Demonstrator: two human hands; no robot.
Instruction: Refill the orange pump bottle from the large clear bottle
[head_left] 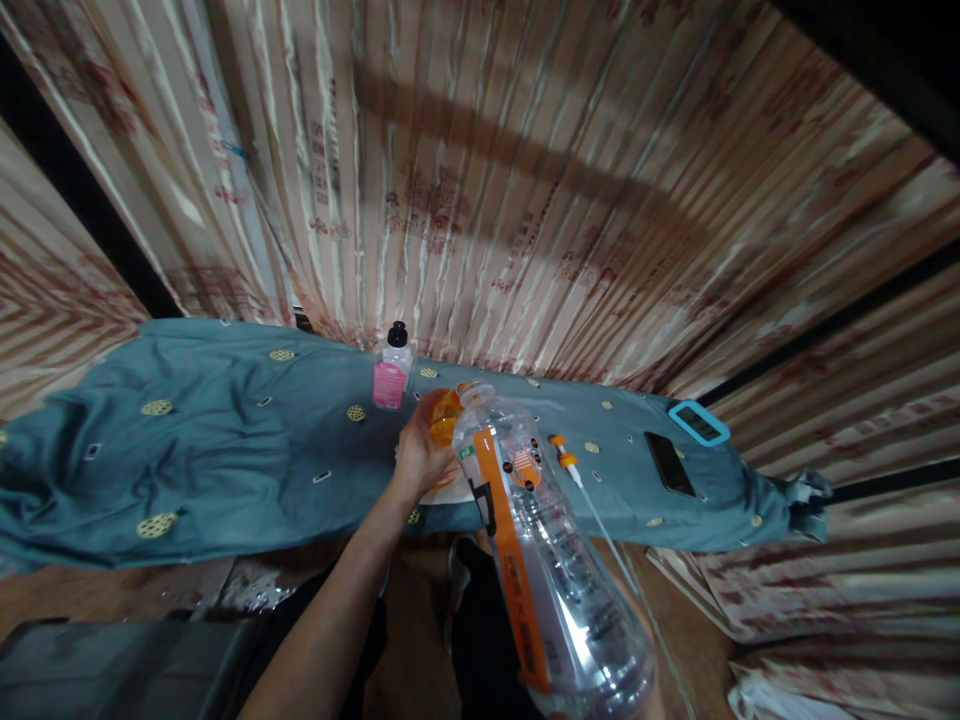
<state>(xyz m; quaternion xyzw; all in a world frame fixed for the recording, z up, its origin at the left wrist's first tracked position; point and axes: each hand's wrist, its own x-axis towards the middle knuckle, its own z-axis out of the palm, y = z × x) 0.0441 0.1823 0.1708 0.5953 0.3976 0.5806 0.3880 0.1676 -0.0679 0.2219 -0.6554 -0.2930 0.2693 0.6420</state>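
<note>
My left hand [421, 452] is wrapped round a small orange see-through container [445, 420] over the middle of the cloth-covered table. My right hand [652, 695] supports a big clear plastic bottle [559, 560] from below; most of that hand is hidden behind it. The bottle has an orange label and is tilted, its uncapped neck at the orange container's upper edge. I cannot tell whether liquid is flowing between them. Below the left hand, a pale flat thing [451, 490] lies partly covered. Right of the bottle rests an orange-and-white pump head [568, 460] with a long tube.
A small clear bottle with a pink label and black cap [391, 375] stands left of my hands. A dark phone [670, 464] and a blue-rimmed device [699, 423] lie at the right. Behind the blue-green tablecloth [225, 440] hangs a patterned curtain [465, 200]. A grey box [120, 670] sits lower left.
</note>
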